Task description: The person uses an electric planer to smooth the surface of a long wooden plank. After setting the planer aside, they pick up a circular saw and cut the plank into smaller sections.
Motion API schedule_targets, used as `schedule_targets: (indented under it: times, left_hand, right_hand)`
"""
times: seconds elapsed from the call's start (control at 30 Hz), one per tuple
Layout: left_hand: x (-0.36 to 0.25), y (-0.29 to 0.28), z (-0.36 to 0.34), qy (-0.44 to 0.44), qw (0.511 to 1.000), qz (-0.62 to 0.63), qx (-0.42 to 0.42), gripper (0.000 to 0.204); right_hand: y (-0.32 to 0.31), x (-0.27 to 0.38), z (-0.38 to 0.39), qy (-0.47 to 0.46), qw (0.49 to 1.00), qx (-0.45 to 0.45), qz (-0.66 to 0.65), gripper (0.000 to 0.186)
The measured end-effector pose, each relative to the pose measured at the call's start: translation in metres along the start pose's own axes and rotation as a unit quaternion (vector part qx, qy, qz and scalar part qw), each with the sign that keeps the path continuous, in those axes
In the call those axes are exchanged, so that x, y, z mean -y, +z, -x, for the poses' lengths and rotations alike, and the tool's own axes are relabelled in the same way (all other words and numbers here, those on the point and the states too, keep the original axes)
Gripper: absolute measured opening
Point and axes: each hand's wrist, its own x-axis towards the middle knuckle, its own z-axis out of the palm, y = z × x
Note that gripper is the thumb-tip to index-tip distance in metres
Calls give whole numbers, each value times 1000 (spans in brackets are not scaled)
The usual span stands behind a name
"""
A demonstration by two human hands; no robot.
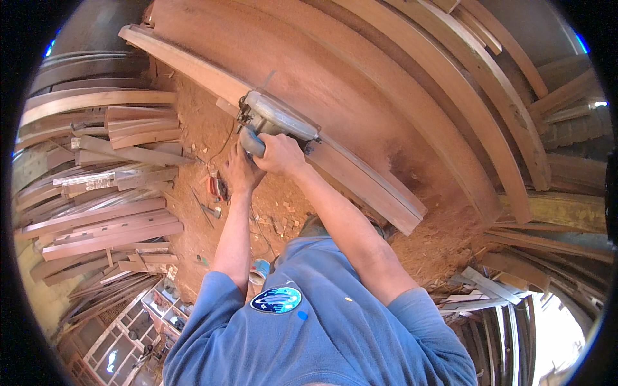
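Note:
A grey circular saw (273, 112) rests on a long wooden board (187, 61) that runs from the upper left toward the lower right. My right hand (281, 154) is wrapped round the saw's blue-grey handle (252, 143). Against the handle's left side, my left hand (242, 172) also grips the saw, its fingertips partly hidden by the handle. A lengthwise line splits the board's right-hand part (367, 186) beyond the saw. The blade itself is out of sight. A dark cord (223, 147) hangs by the saw's left end.
Wood chips (277, 222) and sawdust cover the floor. A red and black object (216, 186) lies left of my left forearm, and a small can (259, 270) stands near my body. Stacked timber (116, 225) lines the left; long planks (463, 96) lie beyond a broad dusty wooden surface (335, 71).

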Motion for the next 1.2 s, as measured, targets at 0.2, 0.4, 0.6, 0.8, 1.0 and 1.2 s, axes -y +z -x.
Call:
schedule_targets:
  times: [0.2, 0.4, 0.6, 0.8, 1.0, 1.2]
  left_hand:
    - [-1, 0, -1, -7, 1000, -9, 5, 103]
    - [-5, -6, -1, -12, 1000, -20, 15, 101]
    - [-2, -2, -1, -2, 1000, -14, -12, 100]
    - [-2, -3, 0, 16, 1000, -18, -18, 98]
    - [-9, -12, 3, 1, 1000, -14, -4, 99]
    - [-5, -10, 2, 2, 1000, -9, -7, 102]
  right_hand:
    - [1, -2, -1, -11, 1000, -14, 1, 35]
    - [3, -1, 1, -30, 999, -41, 5, 31]
    - [2, 0, 3, -28, 999, -40, 6, 33]
    - [4, -1, 3, -25, 999, -43, 5, 31]
    - [4, 0, 4, -16, 999, -48, -5, 28]
    - [-1, 4, 4, 2, 1000, -1, -1, 35]
